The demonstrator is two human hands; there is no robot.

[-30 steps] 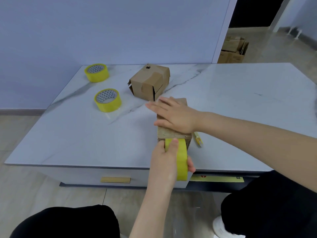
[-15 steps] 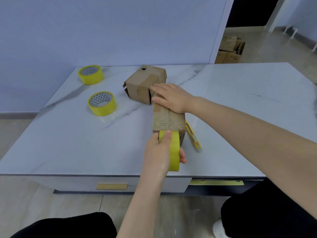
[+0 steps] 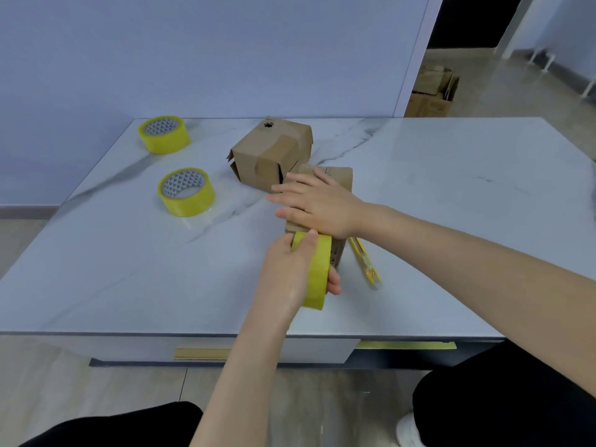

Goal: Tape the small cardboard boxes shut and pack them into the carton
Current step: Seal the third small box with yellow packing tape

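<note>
A small cardboard box [image 3: 337, 179] lies on the marble table [image 3: 451, 195], long side pointing away from me. My right hand [image 3: 317, 206] lies flat on its top, fingers straight, covering most of it. My left hand [image 3: 292, 272] grips a yellow tape roll [image 3: 317, 275] upright against the box's near end, thumb on the roll's top. A second small box [image 3: 269, 151] with loose flaps and old tape stands just behind the first.
Two more yellow tape rolls lie flat at the left, one [image 3: 186, 191] nearer and one [image 3: 163, 133] by the wall. A yellow utility knife [image 3: 366, 262] lies right of the box. Cardboard cartons [image 3: 432, 91] stand on the floor beyond the doorway.
My right hand has slid back along the box top toward me from its far end. The left hand keeps the tape roll at the box's near end.
</note>
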